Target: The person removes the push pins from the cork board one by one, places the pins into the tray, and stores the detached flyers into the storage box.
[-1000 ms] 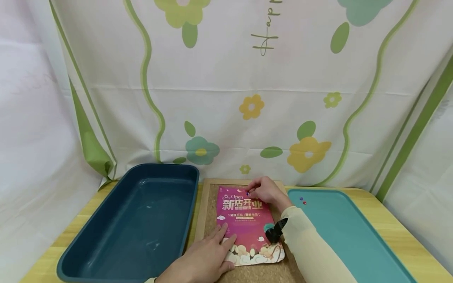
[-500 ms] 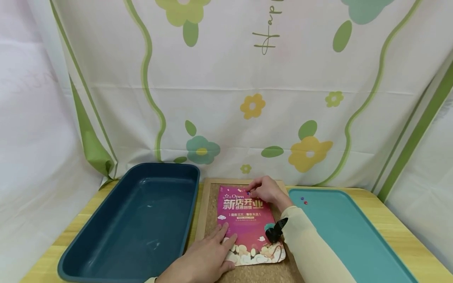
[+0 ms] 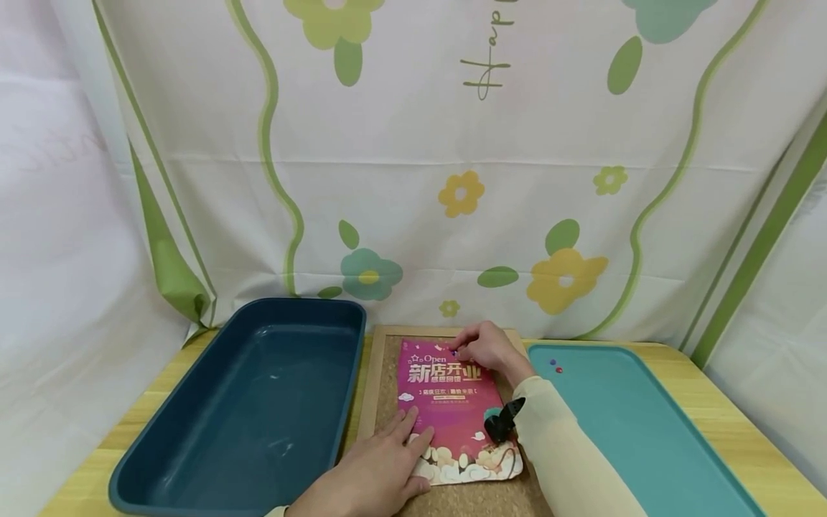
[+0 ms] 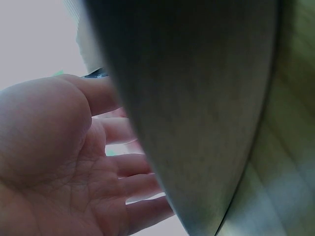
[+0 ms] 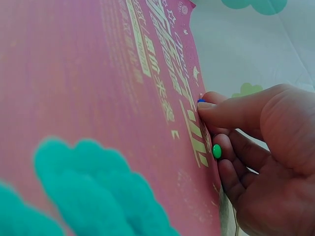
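Observation:
A pink and purple poster (image 3: 446, 420) with gold lettering lies on a wood-framed cork board (image 3: 478, 497). Near its top edge my right hand (image 3: 487, 348) pinches a small blue thumbtack (image 5: 201, 101) between thumb and index finger, against the paper. Beside the curled lower fingers, the right wrist view shows a green thumbtack (image 5: 217, 151); whether it is held or stuck in the poster I cannot tell. My left hand (image 3: 381, 463) rests with fingers spread on the poster's lower left. In the left wrist view its palm shows, while a board edge (image 4: 192, 98) hides the fingertips.
Left of the board stands a deep dark blue tub (image 3: 239, 474). To the right lies a shallow teal tray (image 3: 620, 416) carrying a blue thumbtack (image 3: 553, 362) and a red thumbtack (image 3: 558, 370). A printed white curtain (image 3: 400, 194) hangs directly behind the wooden table (image 3: 756, 431).

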`<state>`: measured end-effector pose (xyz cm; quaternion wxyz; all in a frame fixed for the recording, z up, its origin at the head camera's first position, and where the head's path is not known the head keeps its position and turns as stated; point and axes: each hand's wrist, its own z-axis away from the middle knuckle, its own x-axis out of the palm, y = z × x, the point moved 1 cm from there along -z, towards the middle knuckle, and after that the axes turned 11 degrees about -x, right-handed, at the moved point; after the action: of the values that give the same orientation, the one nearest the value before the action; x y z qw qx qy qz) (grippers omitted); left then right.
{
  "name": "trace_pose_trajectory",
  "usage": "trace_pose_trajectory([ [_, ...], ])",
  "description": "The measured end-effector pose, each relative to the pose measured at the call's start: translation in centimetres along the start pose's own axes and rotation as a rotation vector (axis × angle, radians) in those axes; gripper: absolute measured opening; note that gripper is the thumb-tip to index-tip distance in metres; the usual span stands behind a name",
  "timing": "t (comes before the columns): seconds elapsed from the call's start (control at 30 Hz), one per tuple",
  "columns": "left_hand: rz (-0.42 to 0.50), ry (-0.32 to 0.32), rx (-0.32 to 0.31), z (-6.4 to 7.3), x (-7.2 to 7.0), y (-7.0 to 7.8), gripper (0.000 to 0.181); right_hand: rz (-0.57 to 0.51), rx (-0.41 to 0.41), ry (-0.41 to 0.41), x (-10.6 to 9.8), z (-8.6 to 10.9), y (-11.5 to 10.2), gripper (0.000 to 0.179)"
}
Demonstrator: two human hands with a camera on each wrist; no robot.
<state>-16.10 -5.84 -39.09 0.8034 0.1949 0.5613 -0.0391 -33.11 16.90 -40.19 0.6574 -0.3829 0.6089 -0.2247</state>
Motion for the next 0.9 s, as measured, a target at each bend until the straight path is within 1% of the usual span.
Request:
trace_pose_trajectory([
  [0.23, 0.000, -0.001, 0.003, -0.14, 0.21, 0.14, 0.068, -0.002, 0.020, 0.002, -0.05, 0.12, 0.21, 0.014],
  [0.43, 0.003, -0.008, -0.011, -0.06, 0.11, 0.02, 0.068, -0.011, 0.018, -0.005, 0.18, -0.01, -0.07, 0.013],
  [0.63, 0.003, -0.007, -0.008, -0.03, 0.15, 0.03, 0.067, 0.005, 0.019, -0.003, 0.19, -0.03, -0.14, 0.013],
  [0.9, 0.002, -0.001, -0.006, 0.00, 0.14, 0.00, 0.067, -0.008, 0.015, -0.013, 0.15, -0.04, -0.21, 0.014],
])
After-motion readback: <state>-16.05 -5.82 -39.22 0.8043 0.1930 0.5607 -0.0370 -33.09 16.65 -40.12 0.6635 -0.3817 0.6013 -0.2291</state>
